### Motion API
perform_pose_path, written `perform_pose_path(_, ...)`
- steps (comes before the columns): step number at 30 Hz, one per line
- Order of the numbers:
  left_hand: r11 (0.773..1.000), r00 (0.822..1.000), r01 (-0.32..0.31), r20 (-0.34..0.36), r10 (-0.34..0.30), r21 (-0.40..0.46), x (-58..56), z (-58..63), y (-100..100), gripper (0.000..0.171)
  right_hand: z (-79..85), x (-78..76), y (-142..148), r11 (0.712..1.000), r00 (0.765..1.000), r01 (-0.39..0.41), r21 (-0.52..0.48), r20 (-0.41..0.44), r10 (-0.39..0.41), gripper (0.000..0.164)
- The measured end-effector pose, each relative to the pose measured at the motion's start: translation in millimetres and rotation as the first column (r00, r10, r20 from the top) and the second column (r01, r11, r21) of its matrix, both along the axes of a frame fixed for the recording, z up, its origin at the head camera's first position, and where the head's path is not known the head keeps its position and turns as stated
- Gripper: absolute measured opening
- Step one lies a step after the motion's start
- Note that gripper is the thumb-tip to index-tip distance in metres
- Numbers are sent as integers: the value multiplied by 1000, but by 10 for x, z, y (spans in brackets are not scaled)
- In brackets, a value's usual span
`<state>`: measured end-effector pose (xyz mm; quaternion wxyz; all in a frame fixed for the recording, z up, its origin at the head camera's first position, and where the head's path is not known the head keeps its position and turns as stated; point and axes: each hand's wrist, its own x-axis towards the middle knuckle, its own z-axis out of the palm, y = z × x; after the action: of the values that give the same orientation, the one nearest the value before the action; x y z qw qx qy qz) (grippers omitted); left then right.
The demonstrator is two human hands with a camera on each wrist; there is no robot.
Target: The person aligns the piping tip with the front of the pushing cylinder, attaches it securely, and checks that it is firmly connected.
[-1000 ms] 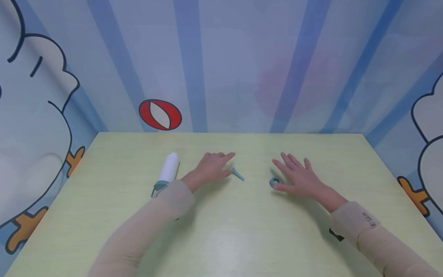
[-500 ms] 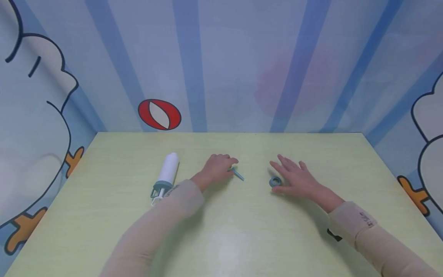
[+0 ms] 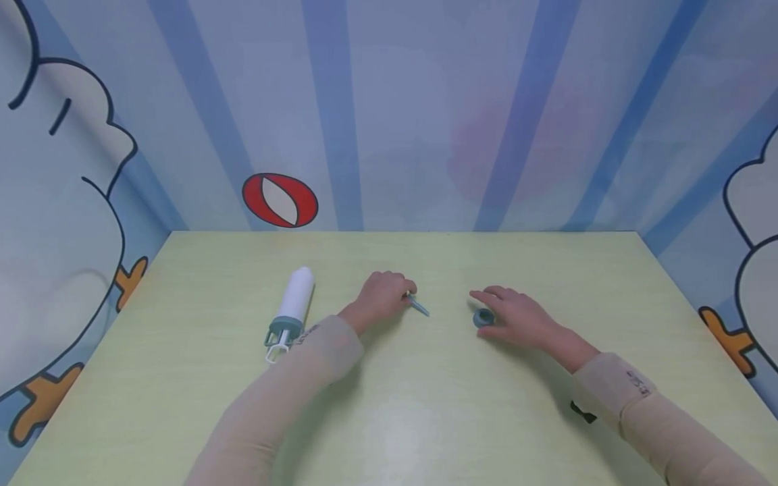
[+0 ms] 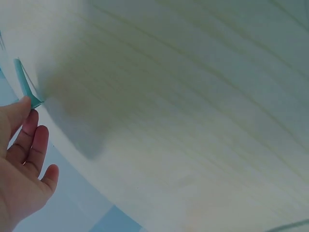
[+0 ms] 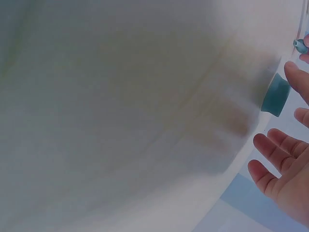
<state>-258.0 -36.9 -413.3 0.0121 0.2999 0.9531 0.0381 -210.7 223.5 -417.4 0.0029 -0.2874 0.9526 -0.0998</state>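
My left hand (image 3: 381, 295) pinches the wide end of a slim teal nozzle (image 3: 419, 308) between thumb and fingers. In the left wrist view the nozzle's (image 4: 23, 82) narrow end points away from the hand, just over the table. My right hand (image 3: 519, 316) reaches around a short teal ring (image 3: 483, 318) with its fingers relaxed. The right wrist view has the ring (image 5: 276, 95) sitting on the table, its sides curved inward, the thumb close by and the other fingers spread apart.
Left of my left hand lies a white tube-shaped dispenser (image 3: 296, 297) with a teal collar and a white handle at its near end. The pale table (image 3: 389, 418) ends at a striped blue backdrop (image 3: 419, 115).
My left hand has moved slightly right, and its extended index finger has curled to pinch the nozzle. The right hand's fingers have drawn in toward the ring.
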Motion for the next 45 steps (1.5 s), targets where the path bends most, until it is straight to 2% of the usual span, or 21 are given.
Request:
perform_pose_path(5,1000,1000,5,-22,-5,-10,-15,-34,5,12,-6,-3,-17,1000,999,-11,-6,-30,11,61)
perform_pose_path(9,1000,1000,7,-29,-6,6,-25,-17,7,15,-21,-14,-18,1000,999,-12,-10,-43,11,57)
perform_pose_path(18,999,1000,-8,-10,9,44,-38,61,-16,21,-18,-24,-26,1000,1000,11,-11,23,-11,47)
perform_pose_path(22,999,1000,0,-5,0,44,-24,75,-32,22,-25,-32,-26,1000,1000,3,-23,19,-3,40)
perform_pose_path(28,996,1000,-20,18,18,86,-1,99,-51,21,-4,-27,-41,999,1000,-4,-41,7,4,33)
perform_pose_path(32,990,999,-31,42,25,135,11,114,-62,21,55,-6,-59,995,1000,15,-94,7,-14,35)
perform_pose_path(39,970,995,-63,88,43,234,31,145,-67,22,101,-15,-77,985,997,66,-161,56,-57,35)
perform_pose_path(45,947,987,-109,148,67,303,64,149,-52,24,150,0,-106,955,996,70,-288,65,-53,34)
